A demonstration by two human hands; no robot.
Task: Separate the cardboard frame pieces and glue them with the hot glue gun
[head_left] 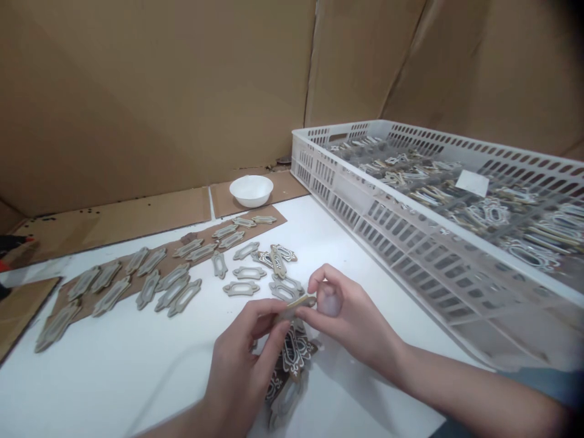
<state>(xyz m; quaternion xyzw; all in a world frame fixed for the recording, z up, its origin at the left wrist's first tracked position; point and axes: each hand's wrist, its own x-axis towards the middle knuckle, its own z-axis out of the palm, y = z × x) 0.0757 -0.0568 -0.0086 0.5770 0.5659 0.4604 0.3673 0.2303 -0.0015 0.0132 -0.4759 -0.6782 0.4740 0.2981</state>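
**Scalloped frame piece pinched over the counter**

A white plastic crate of jumbled frame pieces stands on the white counter, near rows of grey pieces on a brown cardboard sheet and a white bowl. Above a dark ornate pile, the left hand and right hand pinch the piece between their fingers.
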